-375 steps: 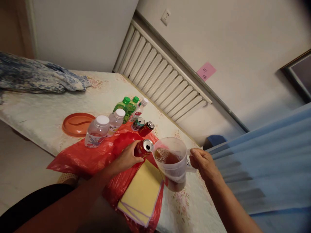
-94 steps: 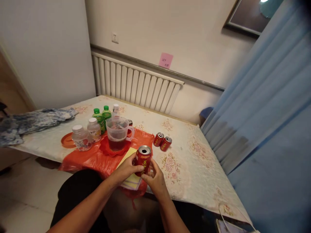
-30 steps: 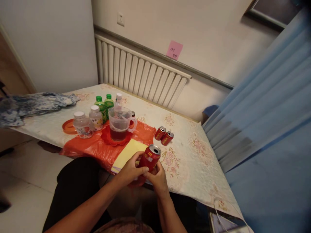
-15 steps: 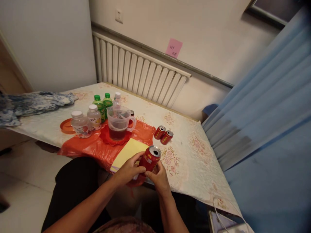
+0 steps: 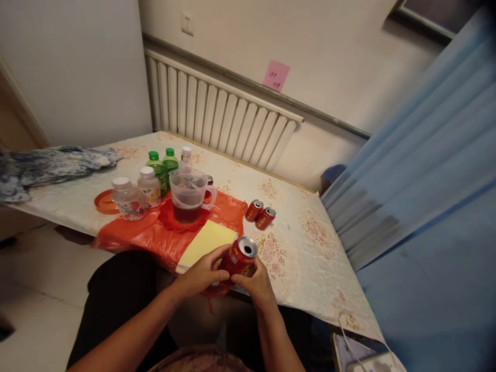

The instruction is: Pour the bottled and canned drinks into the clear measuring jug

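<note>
A red drink can (image 5: 237, 261) with an opened top is held between both hands above the table's near edge, leaning slightly to the right. My left hand (image 5: 207, 271) wraps its left side, thumb across the front. On the other side my right hand (image 5: 258, 284) grips the can low down, its thumb close to the left one. Beneath and behind the can lies a yellow sheet (image 5: 209, 240) on a red plastic bag (image 5: 134, 240). Beyond it, a clear plastic pitcher (image 5: 188, 199) with brown liquid stands on a red scalloped dish (image 5: 166, 219).
Two more red cans (image 5: 260, 214) stand right of the bag. Clear jars (image 5: 129, 201), green-capped bottles (image 5: 165, 168) and an orange lid (image 5: 105, 202) are at the left. A patterned cloth (image 5: 65, 168) lies at the far left. A blue curtain (image 5: 418, 165) hangs on the right.
The can has turned in my hands, so its printed label faces differently, and it has dropped slightly. Both hands still hold it. The things on the table have stayed in place.
</note>
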Demonstrator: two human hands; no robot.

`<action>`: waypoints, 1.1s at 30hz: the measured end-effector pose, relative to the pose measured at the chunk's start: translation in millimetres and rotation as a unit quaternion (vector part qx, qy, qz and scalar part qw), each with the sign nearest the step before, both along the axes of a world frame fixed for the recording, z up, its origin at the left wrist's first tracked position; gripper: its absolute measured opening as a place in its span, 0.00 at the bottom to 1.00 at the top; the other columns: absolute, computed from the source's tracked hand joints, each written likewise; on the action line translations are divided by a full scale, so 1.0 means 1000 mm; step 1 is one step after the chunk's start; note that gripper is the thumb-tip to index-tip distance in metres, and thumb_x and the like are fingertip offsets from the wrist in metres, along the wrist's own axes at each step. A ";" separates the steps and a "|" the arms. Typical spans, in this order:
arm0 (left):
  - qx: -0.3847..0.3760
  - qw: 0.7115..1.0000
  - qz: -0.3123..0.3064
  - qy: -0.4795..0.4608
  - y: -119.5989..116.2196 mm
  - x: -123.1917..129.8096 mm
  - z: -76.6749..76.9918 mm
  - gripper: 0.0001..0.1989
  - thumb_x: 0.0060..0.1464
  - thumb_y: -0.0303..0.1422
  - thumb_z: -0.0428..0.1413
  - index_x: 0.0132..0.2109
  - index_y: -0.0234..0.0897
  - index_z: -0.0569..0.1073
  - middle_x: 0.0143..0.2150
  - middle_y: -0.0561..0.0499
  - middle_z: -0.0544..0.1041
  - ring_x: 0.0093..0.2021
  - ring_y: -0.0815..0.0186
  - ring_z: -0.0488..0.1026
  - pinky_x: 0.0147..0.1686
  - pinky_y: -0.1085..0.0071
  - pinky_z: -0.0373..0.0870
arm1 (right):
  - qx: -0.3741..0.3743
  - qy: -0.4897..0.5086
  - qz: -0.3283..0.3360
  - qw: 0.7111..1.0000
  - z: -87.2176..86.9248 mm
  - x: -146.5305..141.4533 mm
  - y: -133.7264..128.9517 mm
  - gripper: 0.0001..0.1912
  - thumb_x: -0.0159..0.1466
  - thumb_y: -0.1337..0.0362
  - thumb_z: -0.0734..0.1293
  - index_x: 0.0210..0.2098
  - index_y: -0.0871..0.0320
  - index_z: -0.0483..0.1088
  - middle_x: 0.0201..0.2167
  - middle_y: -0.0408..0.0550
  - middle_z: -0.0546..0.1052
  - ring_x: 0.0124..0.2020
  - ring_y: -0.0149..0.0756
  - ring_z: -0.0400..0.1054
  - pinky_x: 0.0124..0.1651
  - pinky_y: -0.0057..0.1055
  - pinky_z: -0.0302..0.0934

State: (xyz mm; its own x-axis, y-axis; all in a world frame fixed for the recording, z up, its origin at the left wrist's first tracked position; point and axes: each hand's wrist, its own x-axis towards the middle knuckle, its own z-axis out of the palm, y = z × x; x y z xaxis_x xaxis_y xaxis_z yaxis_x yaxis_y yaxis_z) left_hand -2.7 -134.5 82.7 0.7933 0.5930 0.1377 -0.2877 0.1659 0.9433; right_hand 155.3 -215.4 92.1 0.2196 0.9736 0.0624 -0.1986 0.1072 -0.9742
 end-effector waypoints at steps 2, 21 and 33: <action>0.022 0.999 0.022 0.037 -0.002 0.001 -0.003 0.42 0.46 0.33 0.65 0.66 0.39 0.59 0.64 0.41 0.67 0.59 0.51 0.69 0.59 0.54 0.64 | -0.012 -0.012 -0.020 1.000 -0.001 0.000 0.001 0.33 0.42 0.68 0.79 0.48 0.56 0.71 0.44 0.47 0.80 0.46 0.46 0.75 0.50 0.40 0.69; 0.043 0.993 0.095 0.054 -0.009 0.014 -0.010 0.37 0.43 0.29 0.64 0.61 0.38 0.63 0.61 0.44 0.70 0.62 0.52 0.66 0.62 0.57 0.61 | -0.028 -0.035 -0.045 0.998 0.007 -0.002 0.002 0.37 0.45 0.73 0.74 0.55 0.55 0.68 0.52 0.47 0.77 0.53 0.46 0.72 0.56 0.41 0.67; 0.105 0.985 0.107 0.086 -0.013 0.014 -0.008 0.45 0.44 0.32 0.66 0.67 0.37 0.57 0.66 0.39 0.65 0.65 0.49 0.63 0.65 0.54 0.57 | -0.042 -0.054 -0.063 0.996 0.006 -0.006 -0.001 0.39 0.42 0.73 0.76 0.55 0.56 0.69 0.50 0.48 0.78 0.50 0.46 0.73 0.53 0.40 0.69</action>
State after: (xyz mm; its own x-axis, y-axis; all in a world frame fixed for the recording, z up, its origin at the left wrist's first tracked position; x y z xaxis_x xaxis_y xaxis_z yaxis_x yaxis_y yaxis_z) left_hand 11.2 -147.6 74.4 0.6751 0.7222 0.1503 -0.1283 -0.0858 0.9880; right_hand 149.2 -216.3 97.7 0.3363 0.9417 0.0125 -0.0818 0.0425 -0.9957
